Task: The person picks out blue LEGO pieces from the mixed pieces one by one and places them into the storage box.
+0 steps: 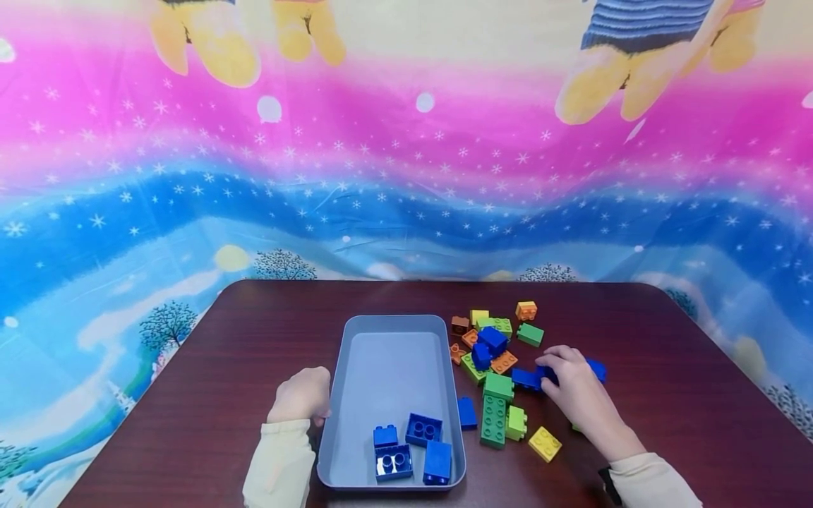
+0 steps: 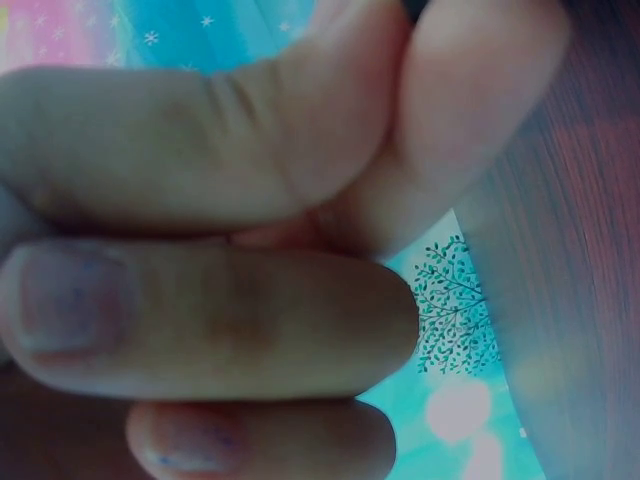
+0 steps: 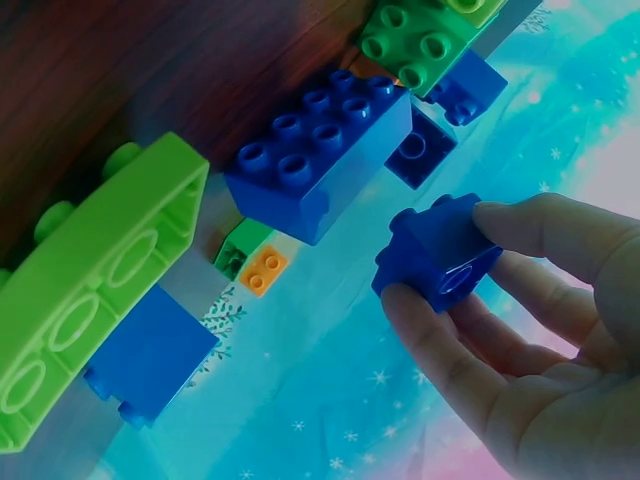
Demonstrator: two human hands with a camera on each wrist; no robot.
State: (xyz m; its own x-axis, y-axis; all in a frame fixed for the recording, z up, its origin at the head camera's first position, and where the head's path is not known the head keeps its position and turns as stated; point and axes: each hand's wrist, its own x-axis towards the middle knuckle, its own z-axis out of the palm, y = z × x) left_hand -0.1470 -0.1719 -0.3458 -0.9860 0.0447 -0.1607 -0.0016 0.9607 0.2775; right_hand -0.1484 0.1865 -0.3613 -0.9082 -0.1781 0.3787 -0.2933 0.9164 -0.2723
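In the head view my left hand (image 1: pixel 301 395) is at the left rim of the grey tray (image 1: pixel 392 323), its fingers curled over the edge. The left wrist view shows those bent fingers (image 2: pixel 220 320) close up. Several blue bricks (image 1: pixel 437 462) lie in the tray's near end. My right hand (image 1: pixel 581 391) reaches over the table to the right of the tray. Between thumb and fingertips it pinches a small blue brick (image 3: pixel 440 250). Beside that brick lies a longer blue brick (image 3: pixel 320 150), studs showing; a lime brick (image 3: pixel 110 280) and another blue brick (image 3: pixel 155 355) are farther off.
Right of the tray, a loose pile holds orange bricks (image 1: pixel 504 362), green bricks (image 1: pixel 493 421) and blue bricks (image 1: pixel 492 340). A yellow brick (image 1: pixel 545 444) lies nearer the front. Behind the dark wooden table (image 1: pixel 273 310) hangs a colourful printed cloth (image 1: pixel 406 162).
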